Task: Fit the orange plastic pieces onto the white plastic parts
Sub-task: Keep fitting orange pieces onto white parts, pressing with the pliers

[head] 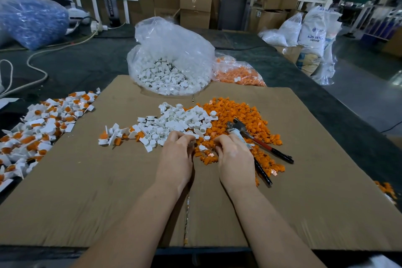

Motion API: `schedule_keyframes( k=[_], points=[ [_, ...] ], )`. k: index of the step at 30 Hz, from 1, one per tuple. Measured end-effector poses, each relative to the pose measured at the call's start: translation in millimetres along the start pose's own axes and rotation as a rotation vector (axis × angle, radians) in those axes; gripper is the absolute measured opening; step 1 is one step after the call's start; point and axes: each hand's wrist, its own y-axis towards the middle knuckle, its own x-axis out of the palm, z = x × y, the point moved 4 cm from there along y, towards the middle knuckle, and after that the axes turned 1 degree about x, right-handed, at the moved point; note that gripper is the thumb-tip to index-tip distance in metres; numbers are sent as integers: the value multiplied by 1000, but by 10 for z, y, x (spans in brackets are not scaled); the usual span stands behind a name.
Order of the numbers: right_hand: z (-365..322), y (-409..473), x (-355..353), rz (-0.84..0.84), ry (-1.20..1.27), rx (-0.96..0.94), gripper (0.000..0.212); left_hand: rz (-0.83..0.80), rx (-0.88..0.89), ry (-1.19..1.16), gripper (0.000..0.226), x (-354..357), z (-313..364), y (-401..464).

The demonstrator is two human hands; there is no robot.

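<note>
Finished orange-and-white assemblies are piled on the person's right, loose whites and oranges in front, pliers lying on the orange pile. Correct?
Not quite: the head view shows the finished assemblies piled on the person's left, at the left edge of the cardboard sheet, not the right. The rest holds: loose white parts and loose orange pieces lie in front, and the pliers rest on the orange pile.

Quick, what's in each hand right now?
Left hand: fingers curled into the white parts; contents hidden.
Right hand: fingers curled among orange pieces; contents hidden.
</note>
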Motion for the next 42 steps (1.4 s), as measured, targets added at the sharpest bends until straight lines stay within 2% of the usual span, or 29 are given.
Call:
schedule_keyframes(
  k=[5,8,11,17,25,30,37,42],
  points=[
    [-108,-31,-109,91,170,-163,10,-1,12,27,24,17,-6,13],
    [-195,-81,-130,20,230,-297,9,7,5,16,22,24,-18,20],
    [-235,-117,-103,-68,203,-349,12,-6,12,10,21,32,-19,16],
    [-209,-82,-72,-22,81,-265,8,-16,10,24,17,27,-2,13],
    [-184,-58,-71,45,75,-233,22,-38,45,53,11,33,22,1],
    [-181,-58,-73,46,72,-229,26,-46,74,53,16,23,20,-7],
    [-154,-48,-36,8,45,-190,18,-68,88,104,24,59,8,4],
    [-154,-49,-38,3,53,-197,17,-67,68,94,19,63,13,6]
  ],
)
